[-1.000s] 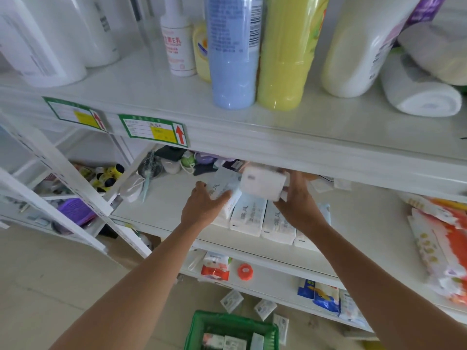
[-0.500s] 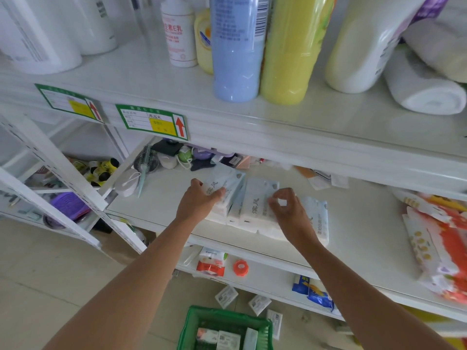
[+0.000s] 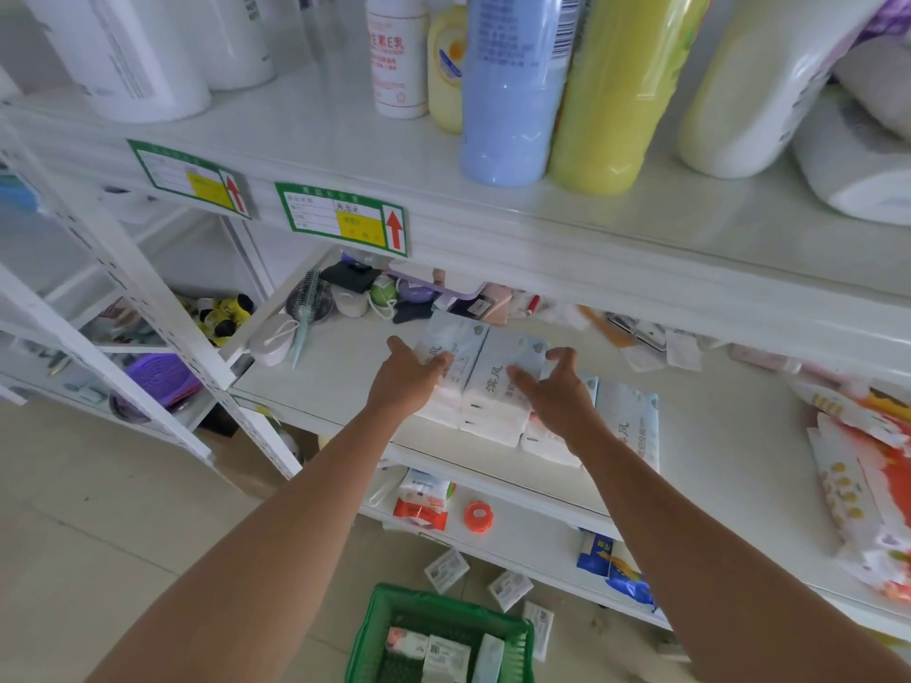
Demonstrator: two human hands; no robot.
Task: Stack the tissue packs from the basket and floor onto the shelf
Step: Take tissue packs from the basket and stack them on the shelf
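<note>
On the middle shelf (image 3: 729, 436) lies a row of white tissue packs (image 3: 626, 426), with two more packs (image 3: 498, 367) laid on top at the row's left end. My left hand (image 3: 406, 384) rests against the left side of the upper left pack, thumb apart from the fingers. Over the upper right pack, my right hand (image 3: 559, 394) has its fingers spread and grips nothing. A green basket (image 3: 374, 628) on the floor below holds a few small tissue packs (image 3: 443, 655). Three small packs (image 3: 510, 589) lie on the floor beside it.
The upper shelf edge (image 3: 542, 248) overhangs the packs, with tall bottles (image 3: 512, 86) and paper rolls on it. Brushes and small items (image 3: 355, 293) crowd the back of the middle shelf. Orange-and-white packages (image 3: 867, 485) sit at the right. An orange tape roll (image 3: 478, 516) lies on the lower shelf.
My right hand brought a tissue pack in under the upper shelf, laid it on top of the row and let go. My left hand stayed at the left pack.
</note>
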